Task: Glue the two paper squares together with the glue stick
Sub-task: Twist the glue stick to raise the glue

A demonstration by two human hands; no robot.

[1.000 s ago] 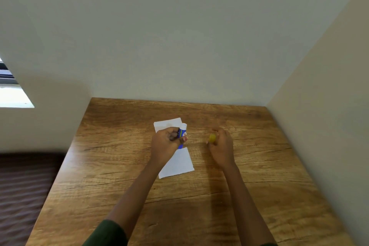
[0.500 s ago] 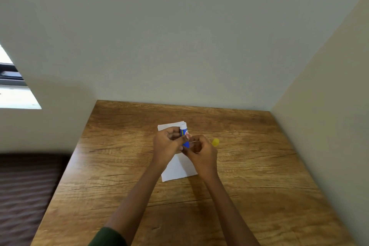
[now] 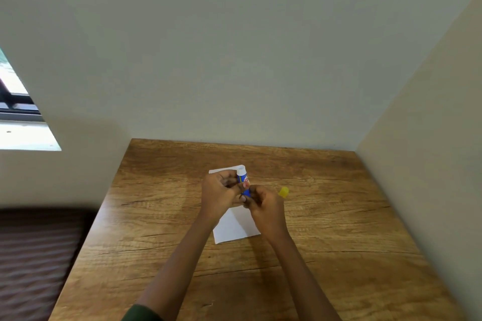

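Head view: left hand (image 3: 221, 190) and right hand (image 3: 264, 206) both curl fingers round the glue stick (image 3: 243, 179) over paper (image 3: 234, 227); cap (image 3: 283, 191) at 3 o'clock on the bench (image 3: 339, 242).

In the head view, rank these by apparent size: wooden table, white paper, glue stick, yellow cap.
1. wooden table
2. white paper, partly covered
3. glue stick, only partly visible
4. yellow cap
All sit at similar distance, so the order looks safe.

Soft even daylight, bright overexposed window (image 3: 23, 135) at left, wide-angle bending at edges, slight blur.
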